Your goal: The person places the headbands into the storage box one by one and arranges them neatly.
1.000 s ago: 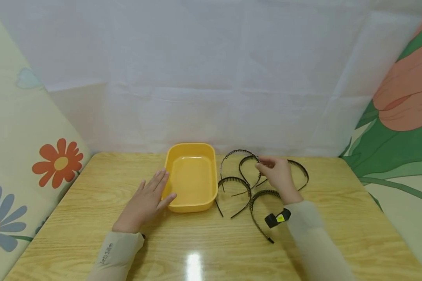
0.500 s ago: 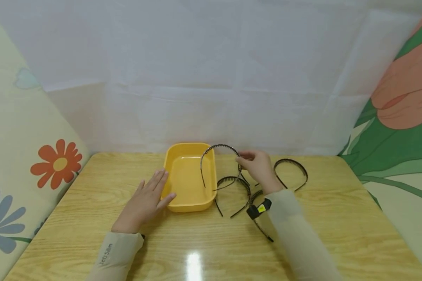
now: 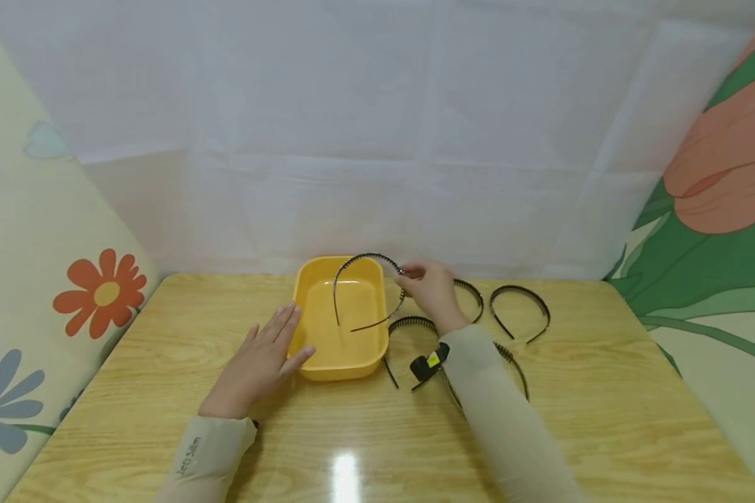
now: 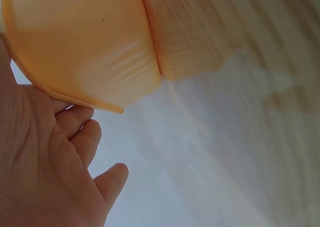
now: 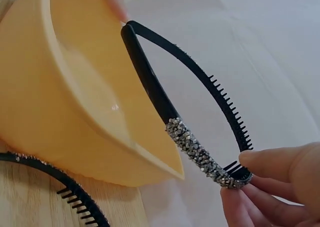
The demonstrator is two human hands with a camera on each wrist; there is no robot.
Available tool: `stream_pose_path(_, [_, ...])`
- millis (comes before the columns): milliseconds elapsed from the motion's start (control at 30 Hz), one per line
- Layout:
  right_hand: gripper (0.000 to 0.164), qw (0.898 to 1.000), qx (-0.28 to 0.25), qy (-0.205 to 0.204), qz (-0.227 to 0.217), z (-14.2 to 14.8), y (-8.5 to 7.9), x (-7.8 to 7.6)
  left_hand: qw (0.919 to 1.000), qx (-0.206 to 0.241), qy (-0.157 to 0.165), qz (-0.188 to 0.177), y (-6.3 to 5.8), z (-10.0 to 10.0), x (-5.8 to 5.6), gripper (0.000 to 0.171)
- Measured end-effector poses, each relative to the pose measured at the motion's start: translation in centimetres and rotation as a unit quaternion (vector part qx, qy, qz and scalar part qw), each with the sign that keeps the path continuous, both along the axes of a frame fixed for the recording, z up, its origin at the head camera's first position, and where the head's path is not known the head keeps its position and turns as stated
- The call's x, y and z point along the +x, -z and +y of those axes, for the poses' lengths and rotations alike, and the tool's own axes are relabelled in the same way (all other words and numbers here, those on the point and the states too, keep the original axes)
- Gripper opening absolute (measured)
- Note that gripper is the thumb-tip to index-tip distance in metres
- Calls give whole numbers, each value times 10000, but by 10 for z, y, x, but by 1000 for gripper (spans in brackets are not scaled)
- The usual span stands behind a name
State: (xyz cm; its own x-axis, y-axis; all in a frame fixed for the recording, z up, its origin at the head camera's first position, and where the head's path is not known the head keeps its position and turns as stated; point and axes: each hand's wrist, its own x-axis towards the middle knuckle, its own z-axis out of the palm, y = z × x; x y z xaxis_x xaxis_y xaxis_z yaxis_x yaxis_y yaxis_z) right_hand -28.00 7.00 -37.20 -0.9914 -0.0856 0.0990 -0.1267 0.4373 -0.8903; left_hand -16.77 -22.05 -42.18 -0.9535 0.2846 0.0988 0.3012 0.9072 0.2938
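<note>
A black toothed headband (image 3: 368, 256) with glittery silver stones on its band is pinched between the thumb and fingers of my right hand (image 3: 433, 292). In the head view it appears over the yellow plastic basin (image 3: 340, 374); the right wrist view shows the stone-covered headband (image 5: 192, 149) beside the basin's rim (image 5: 85, 107). My left hand (image 3: 258, 360) rests with straight, spread fingers against the basin's left side. The left wrist view shows the left hand's fingers (image 4: 75, 119) touching the basin's rim (image 4: 60, 94).
Several other headbands lie on the wooden table (image 3: 604, 391) right of the basin: one at the far right (image 3: 544, 307), one behind the right wrist (image 3: 478, 293), one near the basin (image 3: 412, 320), one partly under the right sleeve (image 3: 521, 370). A white cloth (image 3: 377, 140) hangs behind.
My right hand has moved left with the headband, from among the other headbands to over the basin. The left hand and the basin have stayed in place.
</note>
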Motion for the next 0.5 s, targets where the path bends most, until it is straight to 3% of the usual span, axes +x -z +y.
stream_pose_path(300, [26, 9996, 210, -49, 203, -28, 6, -8, 10000, -17, 12, 27, 0, -1, -2, 82])
stream_pose_path(500, [22, 9963, 716, -171, 450, -45, 13, -7, 10000, 65, 17, 20, 2, 0, -2, 82])
